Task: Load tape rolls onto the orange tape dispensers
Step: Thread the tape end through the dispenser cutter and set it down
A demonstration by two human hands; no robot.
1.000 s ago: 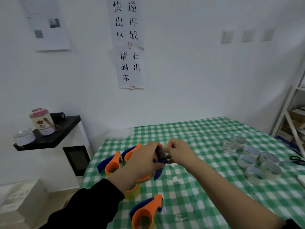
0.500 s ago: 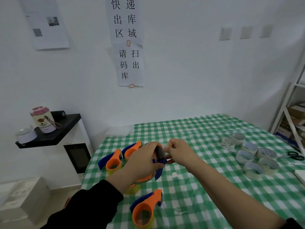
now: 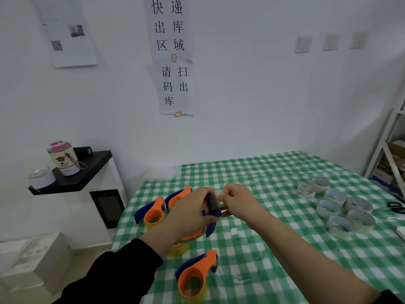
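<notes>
My left hand (image 3: 188, 213) grips an orange and blue tape dispenser (image 3: 209, 216) above the green checked table (image 3: 263, 249), thumb over its dark roller. My right hand (image 3: 237, 199) is curled just right of it, pinching something small at the dispenser's front; a clear tape end cannot be made out. Three more orange dispensers stand on the table: one near the front (image 3: 194, 277), two behind my left hand (image 3: 153, 212) (image 3: 176, 197). Several clear tape rolls (image 3: 339, 207) lie at the right.
Black scissors (image 3: 395, 207) lie at the far right beside the rolls. A black shelf (image 3: 72, 178) with a pink and white jar stands left of the table. A white rack (image 3: 390, 150) stands at the right wall. White boxes sit on the floor at lower left.
Both hands stay together on the dispenser, almost unmoved. The camera has tilted slightly, shifting the scene in the view.
</notes>
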